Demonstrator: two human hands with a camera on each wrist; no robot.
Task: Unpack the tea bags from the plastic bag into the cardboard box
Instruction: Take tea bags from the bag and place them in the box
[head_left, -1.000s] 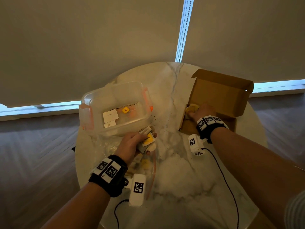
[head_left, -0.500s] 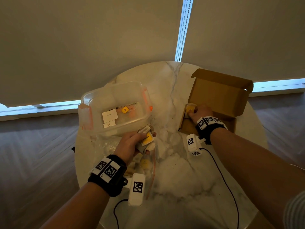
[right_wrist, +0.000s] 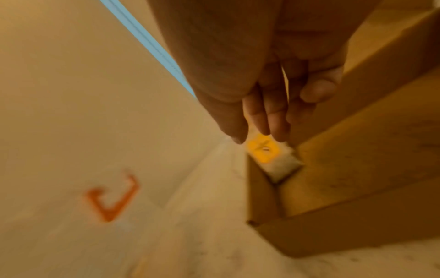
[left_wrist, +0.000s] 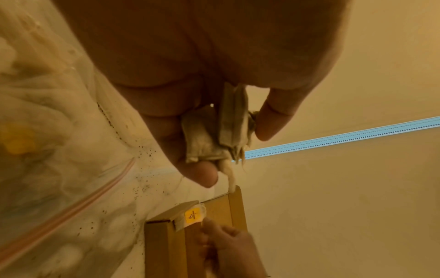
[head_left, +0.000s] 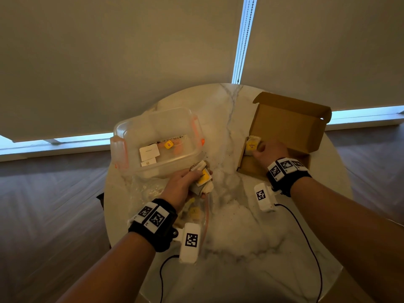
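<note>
My left hand (head_left: 200, 184) grips a bundle of tea bags (head_left: 204, 174) with a yellow tag, just above the clear plastic bag (head_left: 146, 189) on the table. In the left wrist view, thumb and fingers pinch the bundle of tea bags (left_wrist: 214, 139). My right hand (head_left: 259, 148) is inside the open cardboard box (head_left: 284, 125) at the right. Its straight fingertips (right_wrist: 276, 131) touch a yellow-tagged tea bag (right_wrist: 264, 150) standing in the box's far left corner. That tea bag (left_wrist: 192, 216) also shows in the left wrist view.
A clear plastic container (head_left: 122, 136) with orange clips stands at the back left and holds white cards and a yellow tag. More tea bags (head_left: 194, 212) lie in the plastic bag. Dark crumbs dot the round marble table (head_left: 229, 226). Wrist-camera cables trail toward its near edge.
The tea bag in the box corner has come out from under my right fingers and shows more fully. My left hand has barely moved with its bundle.
</note>
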